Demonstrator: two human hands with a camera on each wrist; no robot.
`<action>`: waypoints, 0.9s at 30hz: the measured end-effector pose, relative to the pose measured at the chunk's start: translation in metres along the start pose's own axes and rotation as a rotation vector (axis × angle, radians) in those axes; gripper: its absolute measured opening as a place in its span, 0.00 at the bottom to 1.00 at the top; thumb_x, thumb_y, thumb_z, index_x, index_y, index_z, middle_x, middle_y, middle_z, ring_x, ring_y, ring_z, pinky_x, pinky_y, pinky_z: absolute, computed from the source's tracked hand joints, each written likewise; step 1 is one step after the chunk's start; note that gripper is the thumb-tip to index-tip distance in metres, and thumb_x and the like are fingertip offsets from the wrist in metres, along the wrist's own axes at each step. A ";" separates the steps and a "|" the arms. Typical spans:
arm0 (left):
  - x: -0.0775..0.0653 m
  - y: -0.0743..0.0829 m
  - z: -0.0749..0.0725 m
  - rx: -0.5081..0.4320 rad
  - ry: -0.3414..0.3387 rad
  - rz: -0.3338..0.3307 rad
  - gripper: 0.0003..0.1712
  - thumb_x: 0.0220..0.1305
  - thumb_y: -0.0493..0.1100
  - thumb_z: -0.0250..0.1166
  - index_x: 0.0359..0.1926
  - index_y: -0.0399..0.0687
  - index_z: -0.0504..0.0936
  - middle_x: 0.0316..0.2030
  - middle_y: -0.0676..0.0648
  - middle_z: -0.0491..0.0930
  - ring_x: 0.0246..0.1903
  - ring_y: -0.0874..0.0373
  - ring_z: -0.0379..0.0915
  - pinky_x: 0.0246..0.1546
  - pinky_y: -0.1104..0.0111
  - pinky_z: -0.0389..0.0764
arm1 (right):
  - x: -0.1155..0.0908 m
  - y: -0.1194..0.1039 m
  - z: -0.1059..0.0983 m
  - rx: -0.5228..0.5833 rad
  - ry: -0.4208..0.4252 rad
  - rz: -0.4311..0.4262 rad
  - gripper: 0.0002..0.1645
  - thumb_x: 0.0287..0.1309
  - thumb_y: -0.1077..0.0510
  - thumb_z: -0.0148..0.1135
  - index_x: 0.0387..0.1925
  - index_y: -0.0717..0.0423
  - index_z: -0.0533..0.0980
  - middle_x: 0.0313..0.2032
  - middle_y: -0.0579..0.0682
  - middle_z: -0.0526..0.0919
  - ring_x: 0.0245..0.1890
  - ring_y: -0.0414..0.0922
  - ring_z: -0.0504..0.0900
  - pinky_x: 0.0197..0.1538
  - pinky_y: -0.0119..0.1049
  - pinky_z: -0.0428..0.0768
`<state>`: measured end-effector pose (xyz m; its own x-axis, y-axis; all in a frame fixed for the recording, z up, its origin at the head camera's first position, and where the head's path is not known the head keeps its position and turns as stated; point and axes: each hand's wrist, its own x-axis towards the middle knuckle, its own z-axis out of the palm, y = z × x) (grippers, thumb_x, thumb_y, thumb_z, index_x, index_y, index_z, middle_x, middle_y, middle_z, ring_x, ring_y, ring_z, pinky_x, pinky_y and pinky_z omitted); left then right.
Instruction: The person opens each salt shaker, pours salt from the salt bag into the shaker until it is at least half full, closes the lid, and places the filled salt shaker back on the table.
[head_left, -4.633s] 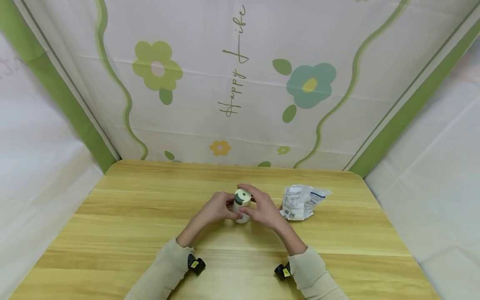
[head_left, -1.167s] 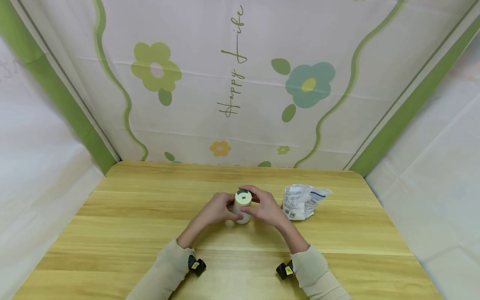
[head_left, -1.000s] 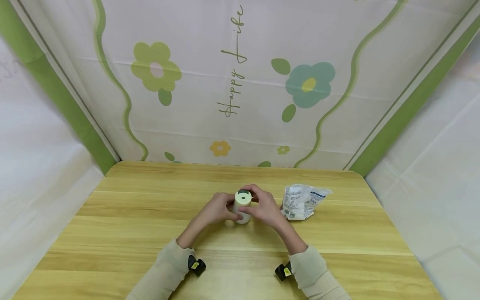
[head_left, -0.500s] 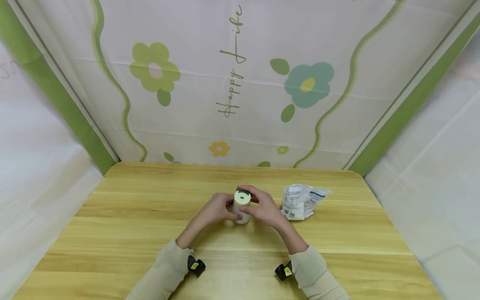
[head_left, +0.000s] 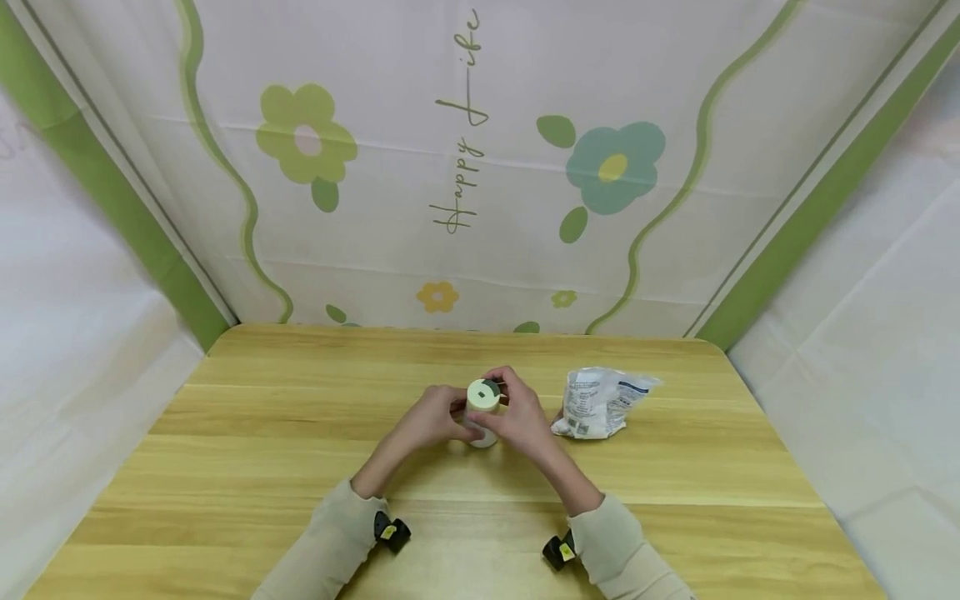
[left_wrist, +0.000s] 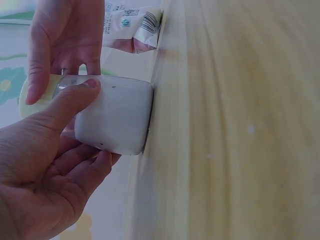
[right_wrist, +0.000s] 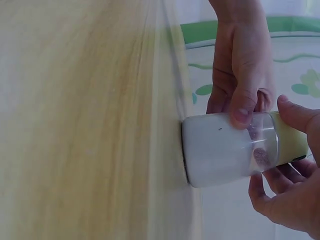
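Observation:
A clear seasoning jar filled with white powder stands upright on the wooden table. Its pale yellow lid carries a dark green patch, now toward the far right of the top. My left hand grips the jar's body, thumb on the near side and fingers round the far side. My right hand holds the lid with its thumb in front and fingers behind. In the right wrist view, the powder in the jar leaves a clear band just under the lid.
A crumpled white printed plastic bag stands on the table just right of my right hand. A floral cloth rises behind the table's far edge, and pale cloth walls flank both sides.
The lid's dark green patch has gone from the left side round the far side to the far right, clockwise. My right hand has shifted slightly; the left keeps its grip on the jar.

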<state>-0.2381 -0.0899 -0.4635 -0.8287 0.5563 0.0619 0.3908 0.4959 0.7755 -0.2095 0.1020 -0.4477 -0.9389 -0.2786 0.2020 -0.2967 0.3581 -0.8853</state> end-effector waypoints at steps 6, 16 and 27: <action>-0.001 0.000 0.001 -0.001 0.012 -0.002 0.20 0.49 0.44 0.79 0.44 0.48 0.86 0.42 0.51 0.87 0.44 0.62 0.81 0.49 0.64 0.82 | 0.001 0.000 -0.008 -0.041 -0.109 -0.034 0.36 0.55 0.57 0.74 0.64 0.51 0.71 0.61 0.51 0.78 0.62 0.52 0.77 0.64 0.51 0.75; -0.001 0.002 0.001 -0.017 0.001 0.006 0.21 0.51 0.43 0.78 0.47 0.46 0.85 0.46 0.48 0.87 0.50 0.55 0.82 0.53 0.58 0.82 | 0.001 0.001 -0.011 -0.028 -0.093 -0.027 0.31 0.54 0.57 0.74 0.59 0.52 0.74 0.56 0.53 0.82 0.58 0.53 0.80 0.62 0.50 0.78; 0.000 0.000 0.001 0.003 0.001 0.005 0.17 0.50 0.44 0.80 0.41 0.49 0.85 0.37 0.54 0.86 0.33 0.66 0.72 0.39 0.72 0.77 | -0.001 -0.001 0.002 -0.058 0.019 -0.003 0.32 0.49 0.56 0.79 0.52 0.54 0.71 0.49 0.51 0.82 0.53 0.49 0.80 0.59 0.48 0.79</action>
<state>-0.2379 -0.0895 -0.4640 -0.8272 0.5580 0.0665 0.3962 0.4951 0.7732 -0.2082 0.1003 -0.4475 -0.9410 -0.2627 0.2133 -0.3088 0.4087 -0.8588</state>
